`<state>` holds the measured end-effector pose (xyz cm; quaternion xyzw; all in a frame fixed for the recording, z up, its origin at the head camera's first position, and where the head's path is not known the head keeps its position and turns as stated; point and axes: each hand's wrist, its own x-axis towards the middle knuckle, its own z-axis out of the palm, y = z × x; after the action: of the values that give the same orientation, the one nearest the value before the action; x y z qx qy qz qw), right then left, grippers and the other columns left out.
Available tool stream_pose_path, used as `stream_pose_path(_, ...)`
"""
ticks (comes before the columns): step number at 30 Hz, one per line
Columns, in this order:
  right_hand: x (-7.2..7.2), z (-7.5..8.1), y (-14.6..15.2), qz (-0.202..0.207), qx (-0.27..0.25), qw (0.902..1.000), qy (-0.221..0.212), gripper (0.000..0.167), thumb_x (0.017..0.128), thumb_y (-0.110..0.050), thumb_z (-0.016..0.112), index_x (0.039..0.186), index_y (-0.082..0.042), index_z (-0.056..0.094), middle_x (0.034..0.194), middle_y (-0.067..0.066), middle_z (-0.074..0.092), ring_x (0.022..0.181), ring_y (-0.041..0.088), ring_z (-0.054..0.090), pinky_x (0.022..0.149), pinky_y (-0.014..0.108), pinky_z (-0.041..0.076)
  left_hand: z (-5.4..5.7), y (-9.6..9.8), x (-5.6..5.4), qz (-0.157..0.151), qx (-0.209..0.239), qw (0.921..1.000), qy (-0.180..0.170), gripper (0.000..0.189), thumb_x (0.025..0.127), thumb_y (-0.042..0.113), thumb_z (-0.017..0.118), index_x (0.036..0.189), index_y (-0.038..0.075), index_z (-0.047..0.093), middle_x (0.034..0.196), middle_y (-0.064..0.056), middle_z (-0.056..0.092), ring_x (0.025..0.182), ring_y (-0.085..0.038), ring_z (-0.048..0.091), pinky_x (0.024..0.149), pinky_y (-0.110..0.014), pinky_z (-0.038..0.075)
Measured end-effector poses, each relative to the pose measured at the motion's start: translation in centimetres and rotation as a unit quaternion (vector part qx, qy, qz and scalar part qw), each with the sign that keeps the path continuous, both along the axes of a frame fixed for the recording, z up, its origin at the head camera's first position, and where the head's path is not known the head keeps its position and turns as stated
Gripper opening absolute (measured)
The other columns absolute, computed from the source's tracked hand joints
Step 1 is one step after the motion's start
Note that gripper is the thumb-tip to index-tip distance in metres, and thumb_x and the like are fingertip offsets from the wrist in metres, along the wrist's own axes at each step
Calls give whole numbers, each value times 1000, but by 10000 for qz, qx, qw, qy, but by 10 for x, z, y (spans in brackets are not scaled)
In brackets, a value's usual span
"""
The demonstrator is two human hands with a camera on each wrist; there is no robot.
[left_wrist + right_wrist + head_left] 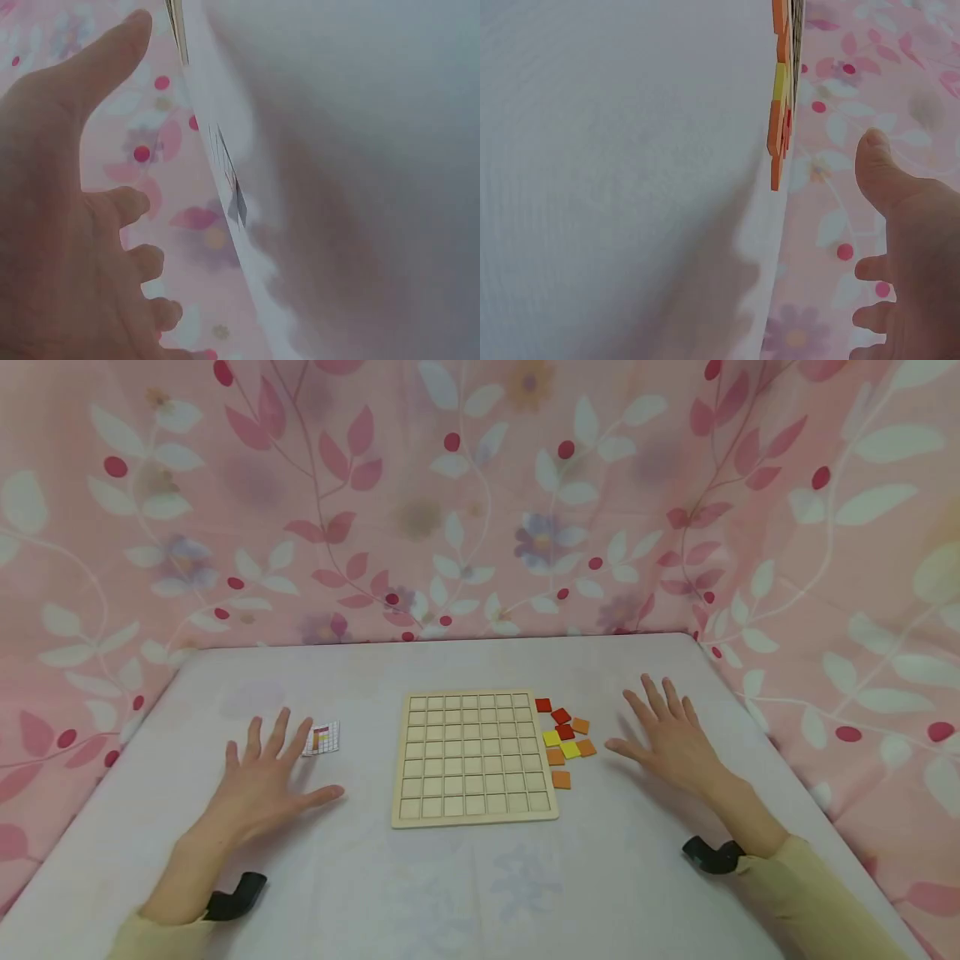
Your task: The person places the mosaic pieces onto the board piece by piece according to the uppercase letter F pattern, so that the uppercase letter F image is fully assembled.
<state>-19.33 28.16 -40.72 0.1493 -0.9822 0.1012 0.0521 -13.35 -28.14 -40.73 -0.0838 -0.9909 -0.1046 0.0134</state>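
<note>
Thin, square red, orange and yellow tiles (570, 749) lie along the pale, gridded board (475, 747)'s right edge, near the spread-fingered right hand (675, 745); left of the board, the left hand (258, 789) is likewise splayed.

The card (326, 738) is too small to read, and the left wrist view crops the board (178, 31).

A white-clothed table (622, 885) holds a square wooden grid board (473, 757), a printed white card (323, 739) left, and red, orange, yellow square tiles (570, 750) right.
</note>
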Motion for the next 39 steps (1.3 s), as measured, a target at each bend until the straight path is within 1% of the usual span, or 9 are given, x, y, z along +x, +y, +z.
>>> stream_pose_path(8,-18,-12,-19,429,-930,9947,-34,71,93,-42,68,148,-3,45,156,22,38,143,45,33,113,67,28,-8,27,-4,-652,561,9953,-451,121,75,79,65,160,7,18,165,-24,13,149,-52,12,115,-72,12)
stream_pose_path(13,-30,-20,-32,336,-1715,9837,-419,57,95,-31,69,144,-7,51,147,16,51,140,38,41,113,63,32,-9,46,-1,-1002,1020,9857,-896,121,73,75,71,160,7,20,166,-18,17,152,-42,16,119,-64,16)
stream_pose_path(17,-38,-23,-41,283,-2231,9718,-703,47,96,-25,67,139,-9,56,143,14,56,138,36,43,114,61,32,-12,58,-1,-1269,1228,9777,-1134,122,70,72,76,158,4,25,165,-16,22,152,-39,19,121,-59,19)
stream_pose_path(20,-43,-27,-45,254,-2420,9662,-855,41,98,-23,65,137,-10,59,141,13,58,137,35,44,115,61,31,-16,64,-3,-1448,1241,9740,-1220,121,69,68,79,156,1,28,165,-17,23,152,-40,20,121,-58,20)
stream_pose_path(24,-49,-32,-51,214,-2589,9603,-1018,34,98,-20,65,131,-12,64,134,9,63,131,31,49,113,57,36,-18,70,-4,-1572,1302,9706,-1271,119,70,62,83,156,0,28,165,-16,24,152,-40,18,120,-60,19)
stream_pose_path(27,-52,-37,-55,188,-2726,9554,-1117,30,97,-20,67,127,-15,67,129,6,66,127,28,53,110,52,42,-18,72,-4,-1700,1450,9666,-1256,117,71,60,83,156,1,29,165,-14,24,152,-39,18,121,-59,17)
stream_pose_path(30,-53,-42,-57,140,-2811,9531,-1109,28,97,-19,67,124,-16,69,127,5,66,126,27,53,110,52,42,-18,74,-5,-1856,1565,9621,-1241,113,73,60,82,156,3,30,164,-13,26,152,-38,20,121,-57,17)
stream_pose_path(33,-54,-45,-57,127,-2860,9533,-958,27,97,-18,67,124,-16,70,126,6,66,126,28,53,111,53,40,-17,75,-5,-1839,1618,9603,-1333,109,74,58,81,157,7,31,164,-12,26,151,-37,22,122,-56,17)
stream_pose_path(39,-56,-46,-56,254,-2894,9552,-574,26,95,-17,70,120,-13,71,121,7,69,121,28,56,108,50,42,-13,74,-4,-1443,1639,9641,-1513,105,76,58,80,159,16,29,162,-18,28,144,-55,24,114,-70,22)
